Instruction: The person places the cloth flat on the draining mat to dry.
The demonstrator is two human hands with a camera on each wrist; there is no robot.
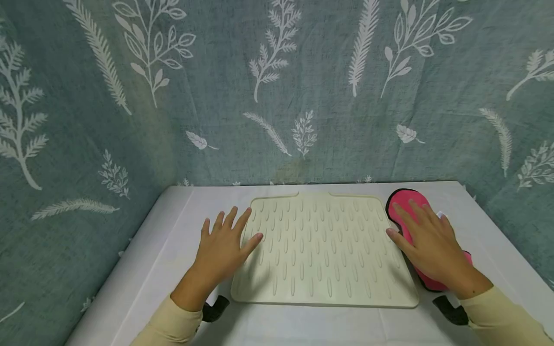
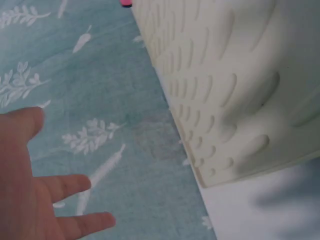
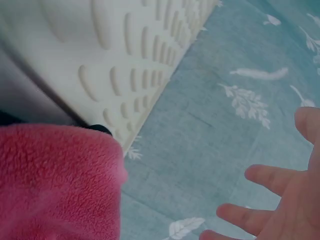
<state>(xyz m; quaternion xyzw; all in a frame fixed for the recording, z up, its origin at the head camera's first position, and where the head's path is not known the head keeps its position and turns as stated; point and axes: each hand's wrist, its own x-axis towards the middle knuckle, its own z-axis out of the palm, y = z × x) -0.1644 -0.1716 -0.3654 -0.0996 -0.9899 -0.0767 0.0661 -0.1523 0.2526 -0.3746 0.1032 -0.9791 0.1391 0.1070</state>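
A cream mat (image 1: 320, 250) with rows of raised oval ridges lies flat on the white table. My left hand (image 1: 222, 247) hovers at its left edge, fingers spread and holding nothing; its shadow falls on the mat. On the mat's right side is a pink plush pad (image 1: 411, 199) with black edging, wide at both ends and narrower between. My right hand (image 1: 430, 247), also spread and with nothing in its grasp, is above this pad and hides its middle. The right wrist view shows the pad's fuzzy pink surface (image 3: 60, 180) close up, apart from the fingers.
White cloth (image 1: 303, 327) covers the table. Green-blue fabric (image 1: 216, 120) with white leaf prints hangs behind and at the sides. A black strap piece (image 1: 215, 309) sits below the left wrist, and a similar black piece (image 1: 451, 311) below the right. Something small and white (image 1: 440, 214) shows beside the right fingers.
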